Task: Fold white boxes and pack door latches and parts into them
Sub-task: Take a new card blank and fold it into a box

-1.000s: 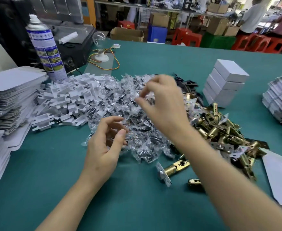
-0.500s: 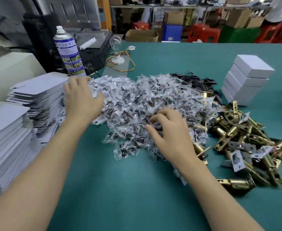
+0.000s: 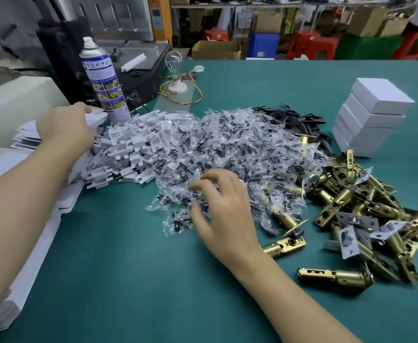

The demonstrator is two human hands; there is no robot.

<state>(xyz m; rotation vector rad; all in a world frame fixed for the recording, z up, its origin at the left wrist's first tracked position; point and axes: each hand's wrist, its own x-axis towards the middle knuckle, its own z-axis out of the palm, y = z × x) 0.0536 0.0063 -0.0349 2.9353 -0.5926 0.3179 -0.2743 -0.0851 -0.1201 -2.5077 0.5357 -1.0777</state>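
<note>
Resting on the screw bags [image 3: 227, 144], right hand [image 3: 224, 209] grip is spread; left hand [image 3: 64, 126] covers box blanks [image 3: 27, 134], grip unclear.

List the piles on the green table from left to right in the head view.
Flat white box blanks → white plastic pieces → clear bagged screw packets → brass door latches. The folded boxes and black plates overlap these piles, so they are left out.

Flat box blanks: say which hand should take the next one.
Probably left. The left hand lies on the flat box blanks at the left; the right hand is over the parts bags, farther away.
</note>
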